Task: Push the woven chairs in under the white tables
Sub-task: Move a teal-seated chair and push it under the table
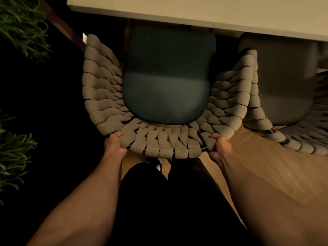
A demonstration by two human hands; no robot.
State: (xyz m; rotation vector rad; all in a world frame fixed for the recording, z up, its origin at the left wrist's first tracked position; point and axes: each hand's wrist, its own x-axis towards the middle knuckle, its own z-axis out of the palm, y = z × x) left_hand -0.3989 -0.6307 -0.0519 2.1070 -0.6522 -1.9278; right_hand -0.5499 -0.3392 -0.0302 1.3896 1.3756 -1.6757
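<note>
Looking straight down here: the woven chair [156,139] sits in the middle of the frame, its curved rope back nearest the camera and its dark green seat cushion [166,82] running up toward the white table [204,9] along the top edge. The cushion's front end is just under the table's lip. The left hand [115,144] grips the back rim at lower left, fingers curled over the braided rope. The right hand [219,146] does the same at lower right, fingers wrapped round the rim. A second woven chair [291,139] with a grey cushion [284,82] is on the right, touching the first one's arm. Green plants [19,27] on the left, wooden floor [266,174] lower right.
</note>
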